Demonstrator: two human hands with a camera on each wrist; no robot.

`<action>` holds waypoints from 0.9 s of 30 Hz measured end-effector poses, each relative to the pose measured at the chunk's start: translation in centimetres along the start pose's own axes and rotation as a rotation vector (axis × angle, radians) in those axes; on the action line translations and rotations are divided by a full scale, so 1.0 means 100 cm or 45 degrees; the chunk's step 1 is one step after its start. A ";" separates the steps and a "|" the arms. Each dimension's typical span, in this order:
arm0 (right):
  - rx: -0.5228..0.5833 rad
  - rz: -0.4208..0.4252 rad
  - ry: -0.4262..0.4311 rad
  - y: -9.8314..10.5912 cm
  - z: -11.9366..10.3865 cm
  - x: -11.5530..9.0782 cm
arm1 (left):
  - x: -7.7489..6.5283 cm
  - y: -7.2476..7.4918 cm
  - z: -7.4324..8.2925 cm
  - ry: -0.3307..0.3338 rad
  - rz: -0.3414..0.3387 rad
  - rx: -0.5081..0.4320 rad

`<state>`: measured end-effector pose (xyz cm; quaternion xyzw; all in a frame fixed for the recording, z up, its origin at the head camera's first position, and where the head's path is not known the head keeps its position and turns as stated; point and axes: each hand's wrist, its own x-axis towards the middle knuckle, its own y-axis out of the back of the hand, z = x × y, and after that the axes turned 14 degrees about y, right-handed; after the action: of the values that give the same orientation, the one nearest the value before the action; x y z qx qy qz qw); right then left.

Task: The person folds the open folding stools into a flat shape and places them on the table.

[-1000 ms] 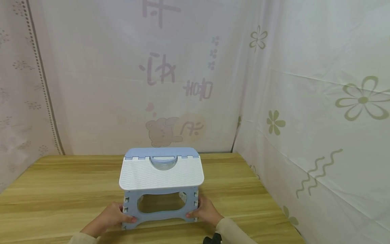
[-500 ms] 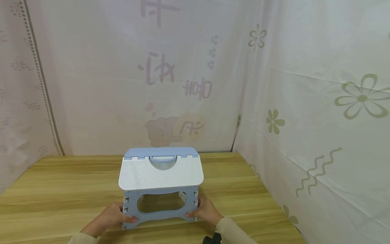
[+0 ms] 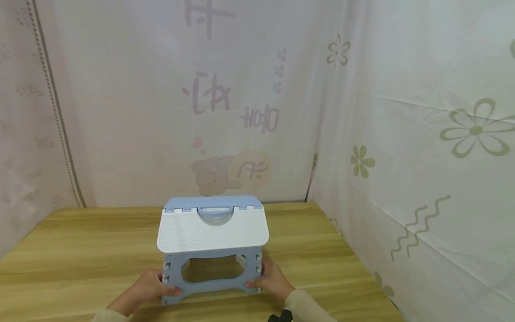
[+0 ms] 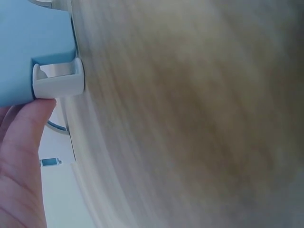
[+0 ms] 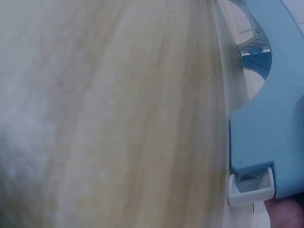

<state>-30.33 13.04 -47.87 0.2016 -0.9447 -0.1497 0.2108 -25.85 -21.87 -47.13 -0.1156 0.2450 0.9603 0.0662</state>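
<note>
A folding step stool [image 3: 213, 230] with a white textured top, a blue back strip and blue legs stands unfolded on the wooden table. My left hand [image 3: 146, 288] grips the lower left corner of its front leg, thumb across the front face. At the lower right corner my right hand [image 3: 271, 279] holds the same leg panel, thumb also on the front. In the left wrist view, fingers press beside a white hinge piece [image 4: 59, 85] at the blue leg's corner. The right wrist view has the blue leg panel [image 5: 266, 128] near the tabletop, with only a bit of finger visible.
The wood-grain table [image 3: 84, 246] extends around the stool on both sides. A pale printed curtain [image 3: 132, 112] hangs behind the table, and another flowered curtain [image 3: 410, 156] runs along its right edge. A dark strap or device [image 3: 280, 316] sits at the right wrist.
The stool and both hands stay in the same place. Only the head view has shifted very slightly.
</note>
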 end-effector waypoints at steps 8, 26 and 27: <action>-0.005 -0.010 0.004 0.001 0.004 -0.002 | -0.001 -0.003 -0.001 0.051 0.001 -0.001; 0.004 -0.035 -0.006 0.003 0.000 0.000 | -0.002 -0.002 0.001 -0.047 0.026 0.040; -0.002 -0.038 0.000 0.003 0.000 0.001 | -0.002 -0.001 0.001 -0.055 0.027 0.049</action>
<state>-30.48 13.29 -47.75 0.2155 -0.9415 -0.1535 0.2088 -25.66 -21.71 -47.05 -0.0907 0.2633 0.9583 0.0634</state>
